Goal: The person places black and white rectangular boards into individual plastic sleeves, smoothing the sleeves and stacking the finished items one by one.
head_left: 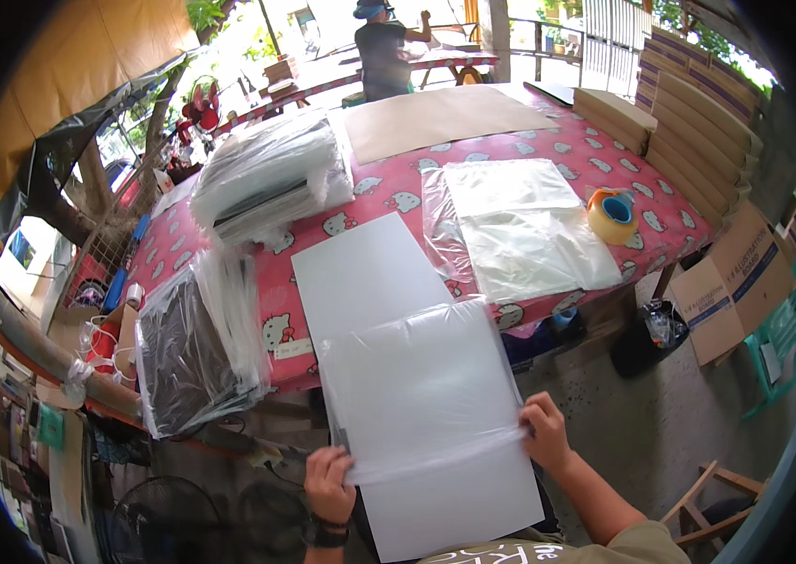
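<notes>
A long white board (454, 508) reaches from the pink patterned table (389, 202) toward my body. Around its middle is a clear plastic sleeve (417, 385), with bare board showing beyond it at both ends. My left hand (330, 484), wearing a dark wristband, pinches the sleeve's near edge at the left. At the right, my right hand (546, 430) grips the same edge. Their fingertips are partly hidden by the plastic. Farther right on the table lies a pile of clear plastic sleeves (520, 230).
Plastic-wrapped boards (266, 174) are stacked at the back left; more wrapped boards (196, 343) overhang the left edge. A tape roll (612, 216) sits right of the sleeves. Brown sheet (445, 120) lies behind. Cartons (736, 277) and a black bin (647, 343) stand right. Another person (384, 56) is beyond.
</notes>
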Demonstrator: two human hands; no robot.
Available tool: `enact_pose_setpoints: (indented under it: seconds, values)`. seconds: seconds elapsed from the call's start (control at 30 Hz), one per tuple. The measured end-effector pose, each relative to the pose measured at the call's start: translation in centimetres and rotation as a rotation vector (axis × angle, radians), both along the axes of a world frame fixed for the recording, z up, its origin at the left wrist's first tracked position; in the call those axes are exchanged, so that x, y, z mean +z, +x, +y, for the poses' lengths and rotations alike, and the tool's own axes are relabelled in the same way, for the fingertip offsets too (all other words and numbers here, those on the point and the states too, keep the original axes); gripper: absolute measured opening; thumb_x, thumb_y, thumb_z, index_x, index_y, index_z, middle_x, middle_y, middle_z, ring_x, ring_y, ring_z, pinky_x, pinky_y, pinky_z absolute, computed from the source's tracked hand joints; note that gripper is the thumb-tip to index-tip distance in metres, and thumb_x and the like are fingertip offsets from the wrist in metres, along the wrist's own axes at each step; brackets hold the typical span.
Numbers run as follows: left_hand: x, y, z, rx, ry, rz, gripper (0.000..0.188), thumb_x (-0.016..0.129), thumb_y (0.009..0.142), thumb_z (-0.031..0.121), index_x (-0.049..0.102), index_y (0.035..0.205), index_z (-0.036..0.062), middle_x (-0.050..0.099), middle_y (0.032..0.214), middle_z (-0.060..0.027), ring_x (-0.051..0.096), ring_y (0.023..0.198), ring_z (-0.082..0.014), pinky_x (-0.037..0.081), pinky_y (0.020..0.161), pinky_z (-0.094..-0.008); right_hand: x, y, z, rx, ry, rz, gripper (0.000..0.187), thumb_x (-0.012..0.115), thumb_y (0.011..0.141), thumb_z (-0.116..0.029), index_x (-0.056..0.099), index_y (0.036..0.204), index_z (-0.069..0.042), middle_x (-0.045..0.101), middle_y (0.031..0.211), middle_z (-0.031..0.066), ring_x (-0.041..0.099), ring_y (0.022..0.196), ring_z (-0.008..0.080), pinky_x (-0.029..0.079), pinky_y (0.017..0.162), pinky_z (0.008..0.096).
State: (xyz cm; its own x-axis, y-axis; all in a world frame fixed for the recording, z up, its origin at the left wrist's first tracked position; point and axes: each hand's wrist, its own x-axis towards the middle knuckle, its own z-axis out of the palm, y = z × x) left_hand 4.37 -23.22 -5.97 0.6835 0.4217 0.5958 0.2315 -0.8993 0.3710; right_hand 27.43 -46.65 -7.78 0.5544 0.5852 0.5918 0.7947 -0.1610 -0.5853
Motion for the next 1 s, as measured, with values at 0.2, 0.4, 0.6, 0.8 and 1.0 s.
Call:
enact_pose_setpoints:
  seconds: [0.2, 0.4, 0.6, 0.8, 1.0]
  values:
    - [-0.4, -4.3, -5.4, 0.011, -0.269, 0.007, 0.018, 0.05, 0.052, -0.005, 0.056, 0.066, 0.0041, 0.056, 0.072, -0.0089, 0.055, 0.077, -0.028, 0.045, 0.067, -0.0365, 0.5, -3.6, -4.3, 0.02, -0.166, 0.183, 0.022, 0.053, 0.054, 0.01, 0.053, 0.073, -0.002, 0.048, 0.076, 0.0091, 0.05, 0.058, 0.0222, 0.042, 0.049, 0.0297]
    - [-0.4, -6.9, -6.7, -0.054, -0.641, 0.17, 0.014, 0.053, 0.052, -0.007, 0.057, 0.06, 0.0036, 0.055, 0.067, -0.0077, 0.055, 0.07, -0.0223, 0.044, 0.062, -0.0296, 2.3, -5.0, -7.7, 0.251, -0.442, 0.516, 0.018, 0.057, 0.063, 0.004, 0.058, 0.079, -0.004, 0.05, 0.077, 0.0087, 0.054, 0.064, 0.022, 0.045, 0.057, 0.0274]
    - [1.2, -8.4, -3.5, -0.437, -1.199, 0.206, 0.009, 0.057, 0.064, 0.0, 0.058, 0.072, 0.0012, 0.057, 0.076, -0.0082, 0.057, 0.073, -0.0183, 0.045, 0.065, -0.029, 3.4, -1.0, -9.8, 0.619, -0.801, 0.909, 0.015, 0.06, 0.075, -0.011, 0.059, 0.089, -0.005, 0.056, 0.086, 0.0067, 0.055, 0.076, 0.017, 0.045, 0.067, 0.027]
    - [-2.3, -4.9, -3.6, 0.065, -1.458, -0.326, 0.03, 0.059, 0.081, 0.017, 0.053, 0.1, -0.0048, 0.058, 0.084, -0.01, 0.056, 0.081, -0.0148, 0.045, 0.067, -0.0248, 1.7, -0.5, -4.3, 0.132, -0.057, 1.216, 0.035, 0.059, 0.08, -0.014, 0.048, 0.11, 0.0, 0.057, 0.096, 0.0063, 0.053, 0.088, 0.013, 0.041, 0.08, 0.0259]
    - [-3.8, -7.1, -6.1, -0.028, -1.537, 0.204, 0.03, 0.058, 0.082, 0.02, 0.057, 0.099, -0.0047, 0.061, 0.088, -0.0034, 0.053, 0.081, -0.0087, 0.043, 0.072, -0.0235, -1.7, -5.0, -5.8, 0.297, -0.283, 1.446, 0.035, 0.058, 0.082, -0.014, 0.047, 0.111, 0.002, 0.056, 0.096, 0.0051, 0.051, 0.088, 0.0103, 0.042, 0.079, 0.0252]
